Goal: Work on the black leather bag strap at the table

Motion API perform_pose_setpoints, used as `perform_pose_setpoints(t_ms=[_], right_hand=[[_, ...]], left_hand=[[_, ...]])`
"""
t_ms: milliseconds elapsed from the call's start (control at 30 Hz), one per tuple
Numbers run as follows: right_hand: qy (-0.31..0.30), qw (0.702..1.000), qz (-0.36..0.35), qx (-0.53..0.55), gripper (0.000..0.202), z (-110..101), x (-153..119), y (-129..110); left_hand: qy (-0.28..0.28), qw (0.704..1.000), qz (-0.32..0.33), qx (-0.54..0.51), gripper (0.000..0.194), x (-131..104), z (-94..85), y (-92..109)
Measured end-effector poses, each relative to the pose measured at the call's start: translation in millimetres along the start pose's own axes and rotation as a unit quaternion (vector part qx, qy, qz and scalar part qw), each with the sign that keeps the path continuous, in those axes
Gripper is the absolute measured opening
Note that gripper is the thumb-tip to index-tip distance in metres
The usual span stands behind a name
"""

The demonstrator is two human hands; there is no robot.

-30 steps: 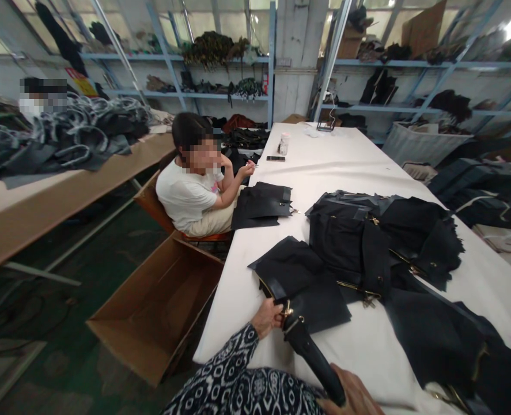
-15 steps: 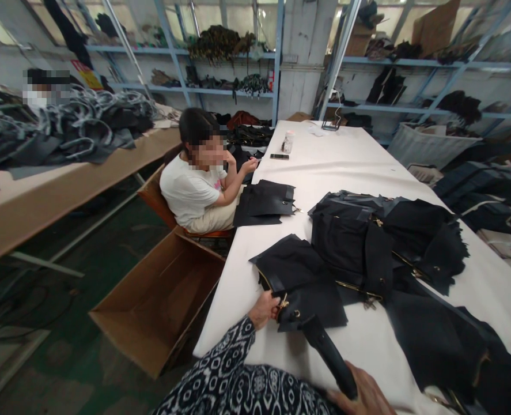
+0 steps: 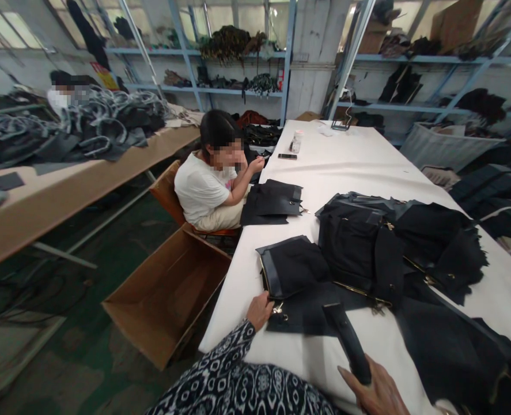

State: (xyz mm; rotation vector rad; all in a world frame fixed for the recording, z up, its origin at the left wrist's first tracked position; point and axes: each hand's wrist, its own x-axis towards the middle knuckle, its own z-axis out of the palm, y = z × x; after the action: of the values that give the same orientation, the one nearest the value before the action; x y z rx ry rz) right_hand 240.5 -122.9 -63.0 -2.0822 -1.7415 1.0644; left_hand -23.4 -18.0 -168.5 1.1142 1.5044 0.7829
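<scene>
Left hand fingers pinching near edge of black bag panel flat on white table. Right hand closed around black strap on table.

Bright daylight enters through the far windows, glaring at the top; the white table is evenly lit with soft shadows, shelf lines bow towards the edges

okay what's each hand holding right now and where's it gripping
Right hand grips the black strap at its near end; left hand pinches the black bag panel at its gold hardware.
</scene>
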Motion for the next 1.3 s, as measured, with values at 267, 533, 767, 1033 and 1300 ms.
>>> perform_pose_setpoints(t_ms=[267,533,767,1033,1300], right_hand=[[-0.018,0.999,0.041,0.023,0.025,22.5,-17.1,8.1],[-0.012,1.000,0.026,0.010,0.022,26.2,-20.6,11.7],[-0.014,0.999,0.025,-0.019,0.020,40.3,-17.6,17.0],[-0.034,0.999,0.017,-0.036,0.020,55.2,-14.3,12.0],[-0.064,0.996,0.032,-0.045,0.021,62.5,-6.9,8.8]], left_hand=[[-0.143,0.931,0.216,0.256,0.023,-39.6,21.8,-14.6],[-0.182,0.876,0.233,0.380,0.017,-30.8,26.3,-26.7],[-0.147,0.876,0.218,0.404,0.037,-30.2,28.1,-25.7],[-0.078,0.870,0.174,0.454,0.029,-27.1,38.2,-18.1],[-0.049,0.869,0.159,0.466,0.027,-21.2,41.5,-23.8]])
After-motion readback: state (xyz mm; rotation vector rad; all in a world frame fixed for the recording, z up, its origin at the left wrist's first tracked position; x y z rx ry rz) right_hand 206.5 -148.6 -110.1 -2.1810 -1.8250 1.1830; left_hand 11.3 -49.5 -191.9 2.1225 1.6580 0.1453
